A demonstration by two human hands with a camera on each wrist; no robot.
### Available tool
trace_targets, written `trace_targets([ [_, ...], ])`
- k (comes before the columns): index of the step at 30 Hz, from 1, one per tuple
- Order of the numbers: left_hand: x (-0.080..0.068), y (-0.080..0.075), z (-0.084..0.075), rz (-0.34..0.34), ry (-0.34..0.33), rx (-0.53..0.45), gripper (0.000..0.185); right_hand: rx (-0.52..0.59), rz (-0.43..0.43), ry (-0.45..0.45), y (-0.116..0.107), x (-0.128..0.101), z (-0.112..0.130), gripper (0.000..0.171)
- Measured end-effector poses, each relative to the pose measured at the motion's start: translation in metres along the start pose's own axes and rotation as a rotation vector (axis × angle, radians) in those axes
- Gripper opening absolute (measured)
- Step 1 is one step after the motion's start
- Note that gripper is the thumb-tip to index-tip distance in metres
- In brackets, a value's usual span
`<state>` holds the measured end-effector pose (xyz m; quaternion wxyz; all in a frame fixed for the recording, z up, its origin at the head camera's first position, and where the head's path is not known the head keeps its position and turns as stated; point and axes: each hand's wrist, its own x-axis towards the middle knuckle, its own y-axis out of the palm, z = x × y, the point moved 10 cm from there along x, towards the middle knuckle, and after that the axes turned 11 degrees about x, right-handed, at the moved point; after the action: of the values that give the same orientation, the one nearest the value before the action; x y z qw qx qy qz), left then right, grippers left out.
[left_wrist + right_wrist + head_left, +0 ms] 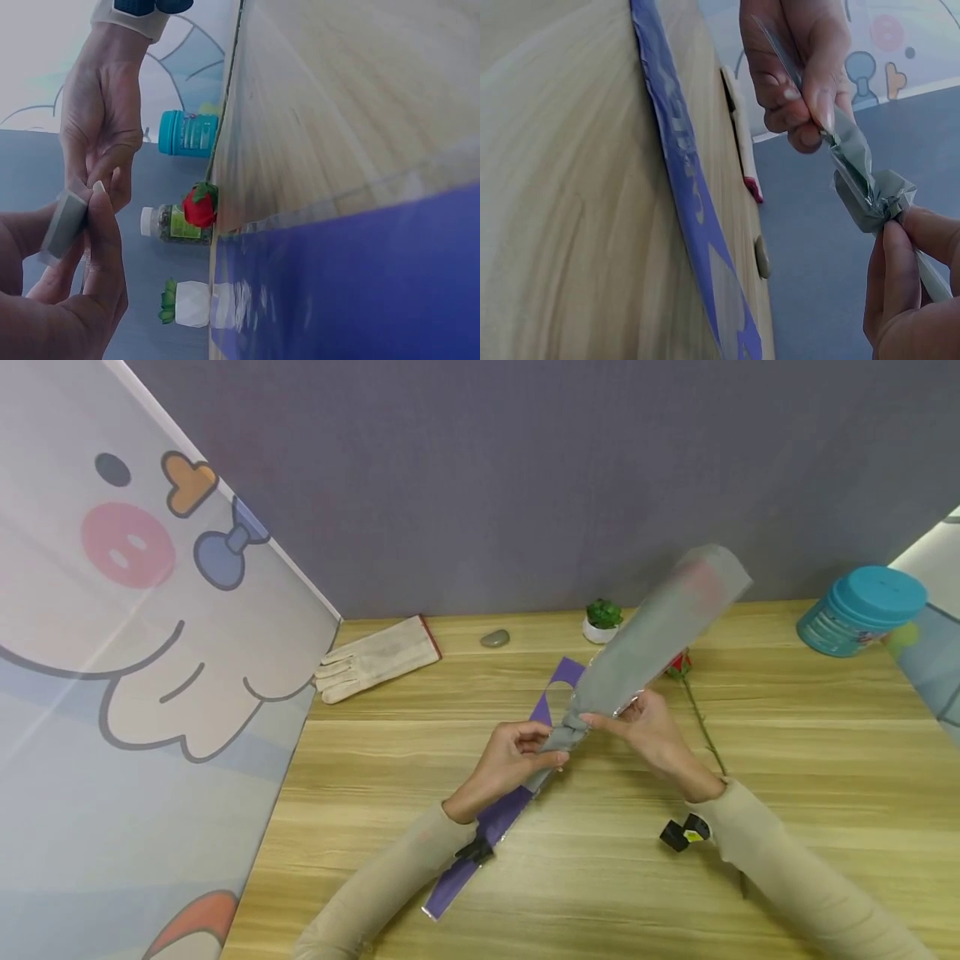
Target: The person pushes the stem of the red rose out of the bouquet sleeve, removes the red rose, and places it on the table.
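A long grey plastic sleeve [637, 652] slants up to the right between both hands, with a reddish patch near its wide top end. My left hand [510, 760] pinches its narrow lower part between thumb and fingers. Just above, my right hand [652, 735] pinches the sleeve where it is gathered; the crumpled bunch [889, 195] shows in the right wrist view. Beneath them on the table lies a flat purple sleeve [506, 814] with a clear edge and a dark piece [476, 852] across it. What the grey sleeve contains is unclear.
A red rose [678, 664] with a long stem lies partly under the right forearm, near small black objects [682, 832]. Toward the back are a work glove [382, 656], a stone [495, 638], a potted succulent [602, 622], a blue tub [862, 610] and a white-capped bottle [176, 225].
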<state>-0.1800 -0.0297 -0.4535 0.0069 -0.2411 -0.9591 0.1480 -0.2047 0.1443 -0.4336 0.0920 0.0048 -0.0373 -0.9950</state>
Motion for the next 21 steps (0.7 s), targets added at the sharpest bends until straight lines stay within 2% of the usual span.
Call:
trace_targets([
  [4, -0.001, -0.002, 0.001, -0.013, 0.01, -0.025, 0.024, -0.027, 0.02, 0.007, 0.006, -0.002, -0.004, 0.06],
  [10, -0.002, -0.005, 0.0, -0.042, 0.016, -0.047, 0.022, -0.007, 0.038, 0.028, 0.014, -0.006, -0.01, 0.061],
  [17, 0.001, -0.008, 0.005, -0.078, -0.003, -0.059, 0.019, -0.037, 0.035, -0.021, 0.022, -0.005, -0.005, 0.059],
  [21, 0.001, -0.009, 0.005, -0.078, -0.003, -0.051, 0.019, -0.056, 0.028, -0.016, 0.024, -0.006, -0.006, 0.055],
])
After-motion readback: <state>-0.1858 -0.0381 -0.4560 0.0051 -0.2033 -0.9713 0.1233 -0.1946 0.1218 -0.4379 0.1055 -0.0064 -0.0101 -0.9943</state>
